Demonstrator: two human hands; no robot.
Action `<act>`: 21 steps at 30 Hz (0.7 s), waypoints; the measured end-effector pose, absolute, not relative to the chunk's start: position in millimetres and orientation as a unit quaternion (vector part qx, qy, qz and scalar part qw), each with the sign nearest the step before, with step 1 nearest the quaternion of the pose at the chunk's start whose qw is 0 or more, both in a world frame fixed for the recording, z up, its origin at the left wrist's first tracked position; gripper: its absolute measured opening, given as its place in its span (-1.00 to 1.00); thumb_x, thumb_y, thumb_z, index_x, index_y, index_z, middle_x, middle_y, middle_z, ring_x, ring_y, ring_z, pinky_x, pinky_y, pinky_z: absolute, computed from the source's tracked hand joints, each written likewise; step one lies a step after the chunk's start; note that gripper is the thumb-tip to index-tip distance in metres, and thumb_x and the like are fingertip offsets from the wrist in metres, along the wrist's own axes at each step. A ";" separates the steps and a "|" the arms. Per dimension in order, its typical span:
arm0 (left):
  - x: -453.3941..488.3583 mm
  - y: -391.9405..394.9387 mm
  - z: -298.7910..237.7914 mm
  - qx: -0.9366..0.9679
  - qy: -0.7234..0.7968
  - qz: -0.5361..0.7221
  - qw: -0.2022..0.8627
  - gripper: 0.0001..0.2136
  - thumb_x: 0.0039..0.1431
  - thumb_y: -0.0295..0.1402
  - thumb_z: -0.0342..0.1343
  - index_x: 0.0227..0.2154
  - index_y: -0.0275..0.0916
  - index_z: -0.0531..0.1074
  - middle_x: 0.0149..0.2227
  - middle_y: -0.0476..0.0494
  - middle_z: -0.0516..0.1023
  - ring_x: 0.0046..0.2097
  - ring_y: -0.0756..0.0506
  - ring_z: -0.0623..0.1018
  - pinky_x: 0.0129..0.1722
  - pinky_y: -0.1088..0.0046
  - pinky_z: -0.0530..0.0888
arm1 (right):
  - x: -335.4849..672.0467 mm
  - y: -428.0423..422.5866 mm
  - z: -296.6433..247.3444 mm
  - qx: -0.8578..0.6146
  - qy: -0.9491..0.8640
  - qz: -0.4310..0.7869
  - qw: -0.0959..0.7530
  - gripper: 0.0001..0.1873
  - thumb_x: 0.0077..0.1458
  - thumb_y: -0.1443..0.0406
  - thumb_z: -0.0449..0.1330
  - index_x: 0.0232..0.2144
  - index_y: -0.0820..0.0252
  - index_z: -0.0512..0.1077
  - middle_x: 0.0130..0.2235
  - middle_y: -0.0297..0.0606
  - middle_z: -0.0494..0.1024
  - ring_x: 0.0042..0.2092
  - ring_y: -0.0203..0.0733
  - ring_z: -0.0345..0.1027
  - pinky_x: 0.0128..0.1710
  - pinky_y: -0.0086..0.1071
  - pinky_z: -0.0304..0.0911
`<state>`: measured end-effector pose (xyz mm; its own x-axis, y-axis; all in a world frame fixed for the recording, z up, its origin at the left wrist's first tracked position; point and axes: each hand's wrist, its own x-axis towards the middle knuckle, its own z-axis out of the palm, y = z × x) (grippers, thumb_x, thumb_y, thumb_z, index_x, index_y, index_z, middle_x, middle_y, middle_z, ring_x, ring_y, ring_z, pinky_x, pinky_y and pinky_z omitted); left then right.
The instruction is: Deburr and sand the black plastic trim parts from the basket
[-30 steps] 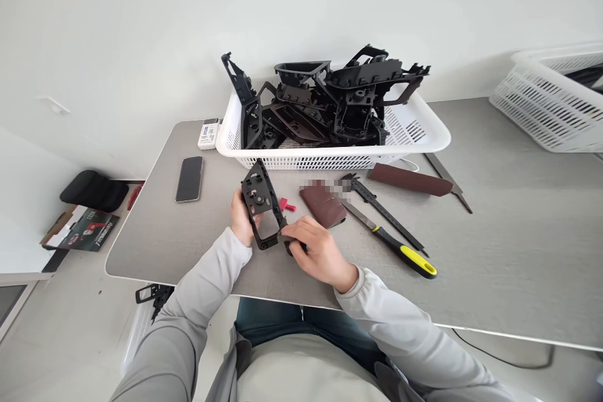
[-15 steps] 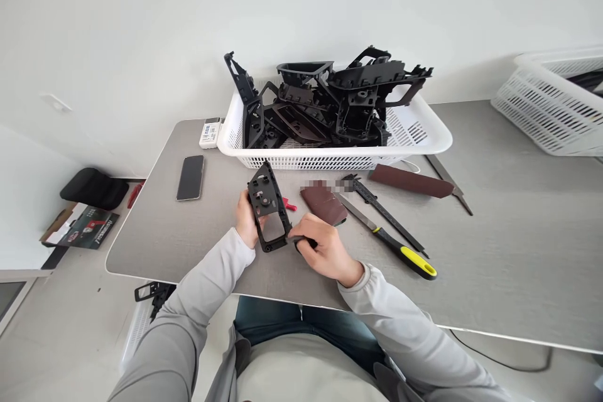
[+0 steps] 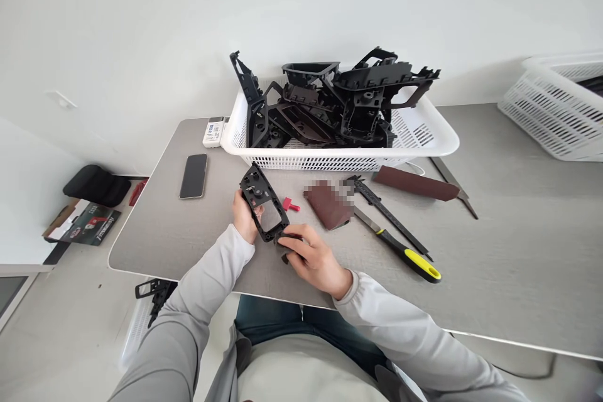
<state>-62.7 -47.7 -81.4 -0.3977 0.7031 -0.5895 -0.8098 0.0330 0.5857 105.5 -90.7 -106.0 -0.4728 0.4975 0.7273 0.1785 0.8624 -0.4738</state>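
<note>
My left hand (image 3: 244, 218) is closed round the left edge of a black plastic frame (image 3: 269, 196), a trim part with a large opening at its lower end. The frame is tilted above the table. My right hand (image 3: 316, 262) pinches a small dark piece (image 3: 286, 241) against the frame's lower right corner; fingers cover much of it, and its kind is unclear. A small red tool (image 3: 291, 204) lies just beyond the frame. Brown sandpaper (image 3: 330, 204), seemingly wrapped round a block, rests past my right hand.
A white basket (image 3: 343, 160) heaped with black plastic parts stands at the back. To the right lie a caliper (image 3: 393, 218), a file with a yellow-black handle (image 3: 414, 262), a brown sandpaper roll (image 3: 414, 183) and another file (image 3: 451, 183). A phone (image 3: 193, 176) lies left; another basket (image 3: 551, 113) stands right.
The frame has turned and shifted slightly left in my left hand. My right hand has moved left and down, its dark piece now at the frame's lower corner.
</note>
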 end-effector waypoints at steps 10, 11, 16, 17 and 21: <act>-62.6 -49.7 -95.6 -0.037 0.471 0.696 0.540 -0.69 0.23 -0.35 0.03 -0.62 -0.21 0.18 -0.73 0.13 0.16 -0.75 0.09 0.16 -0.71 0.56 0.08 | 106.4 -91.7 -112.6 -0.244 -0.866 0.163 0.405 -0.55 0.12 0.52 0.07 0.04 0.13 0.43 -0.23 -0.15 0.45 -0.22 -0.09 0.37 -0.30 -0.22 0.45; -62.9 -50.8 -97.0 -0.033 0.469 0.694 0.545 -0.70 0.22 -0.34 0.05 -0.61 -0.21 0.19 -0.73 0.13 0.18 -0.74 0.09 0.18 -0.71 0.57 0.11 | 106.0 -92.3 -113.8 -0.241 -0.870 0.169 0.395 -0.56 0.13 0.51 0.07 0.03 0.14 0.44 -0.23 -0.15 0.45 -0.22 -0.09 0.37 -0.30 -0.21 0.45; -70.3 -50.4 -104.9 -0.024 0.440 0.695 0.569 -0.69 0.21 -0.29 0.10 -0.60 -0.21 0.22 -0.72 0.12 0.22 -0.75 0.12 0.18 -0.69 0.58 0.13 | 107.6 -94.1 -115.1 -0.238 -0.878 0.172 0.377 -0.57 0.15 0.49 0.05 0.02 0.15 0.44 -0.24 -0.15 0.47 -0.22 -0.09 0.38 -0.32 -0.23 0.44; -72.2 -49.3 -106.8 -0.023 0.435 0.697 0.570 -0.69 0.22 -0.28 0.09 -0.61 -0.21 0.21 -0.72 0.12 0.22 -0.75 0.12 0.17 -0.69 0.57 0.13 | 108.0 -94.3 -114.3 -0.242 -0.883 0.170 0.364 -0.57 0.15 0.49 0.05 0.03 0.14 0.44 -0.24 -0.14 0.47 -0.22 -0.09 0.38 -0.31 -0.22 0.44; -76.6 -45.0 -113.2 -0.026 0.436 0.695 0.571 -0.66 0.20 -0.24 0.14 -0.62 -0.20 0.21 -0.73 0.10 0.22 -0.73 0.08 0.21 -0.63 0.53 0.19 | 108.1 -95.5 -110.2 -0.276 -0.901 0.141 0.304 -0.61 0.16 0.50 0.06 -0.01 0.16 0.47 -0.29 -0.15 0.45 -0.25 -0.08 0.36 -0.33 -0.25 0.41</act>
<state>-76.6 -45.0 -113.2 -0.3464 0.7712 -0.5341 -0.8164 0.0325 0.5765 108.1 -95.5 -110.2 -0.6637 0.5825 0.4693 0.4109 0.8081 -0.4221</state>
